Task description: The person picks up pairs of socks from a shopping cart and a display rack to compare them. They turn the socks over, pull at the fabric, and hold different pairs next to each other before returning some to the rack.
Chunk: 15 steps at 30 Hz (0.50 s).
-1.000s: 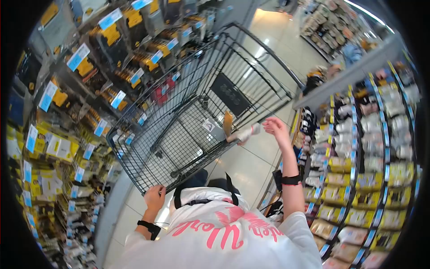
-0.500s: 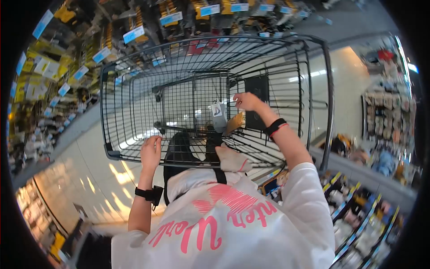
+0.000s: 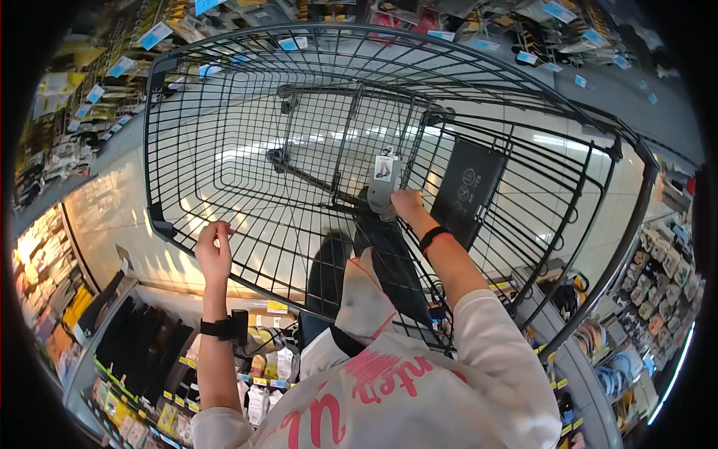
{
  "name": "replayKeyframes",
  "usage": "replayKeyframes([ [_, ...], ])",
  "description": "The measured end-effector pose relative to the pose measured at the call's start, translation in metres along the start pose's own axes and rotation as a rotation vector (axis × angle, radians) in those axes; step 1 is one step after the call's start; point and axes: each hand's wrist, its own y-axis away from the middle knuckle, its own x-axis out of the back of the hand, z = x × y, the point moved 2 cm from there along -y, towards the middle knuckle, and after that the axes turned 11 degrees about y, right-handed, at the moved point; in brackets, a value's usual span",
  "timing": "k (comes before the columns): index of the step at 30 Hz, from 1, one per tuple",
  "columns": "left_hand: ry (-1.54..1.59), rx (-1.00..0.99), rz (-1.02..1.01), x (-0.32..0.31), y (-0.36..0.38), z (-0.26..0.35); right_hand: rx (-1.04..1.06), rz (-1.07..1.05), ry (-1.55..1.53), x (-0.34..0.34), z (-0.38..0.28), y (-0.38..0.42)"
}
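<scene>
One shopping cart [image 3: 314,150], two hands [image 3: 215,251] gripping it.

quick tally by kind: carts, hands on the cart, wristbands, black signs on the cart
shopping cart: 1
hands on the cart: 2, the left hand and the right hand
wristbands: 2, left wristband and right wristband
black sign: 1
total: 6

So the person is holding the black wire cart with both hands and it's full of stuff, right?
Not quite. The head view shows the left hand and right hand on the black wire cart, but its main basket looks empty; only floor shows through the wires.
</scene>
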Motion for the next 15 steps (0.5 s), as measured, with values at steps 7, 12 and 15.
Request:
replayKeyframes([
  [7, 0.018, 0.160, 0.034, -0.007, -0.004, 0.000, -0.128, 0.111, -0.602, 0.052, 0.037, -0.055],
  [12, -0.017, 0.169, 0.005, -0.008, -0.005, -0.007, -0.632, 0.124, -0.684, -0.013, 0.041, -0.077],
  [15, -0.014, 0.152, -0.007, -0.008, -0.005, -0.008, -0.595, 0.026, -0.712, -0.039, 0.046, -0.080],
])
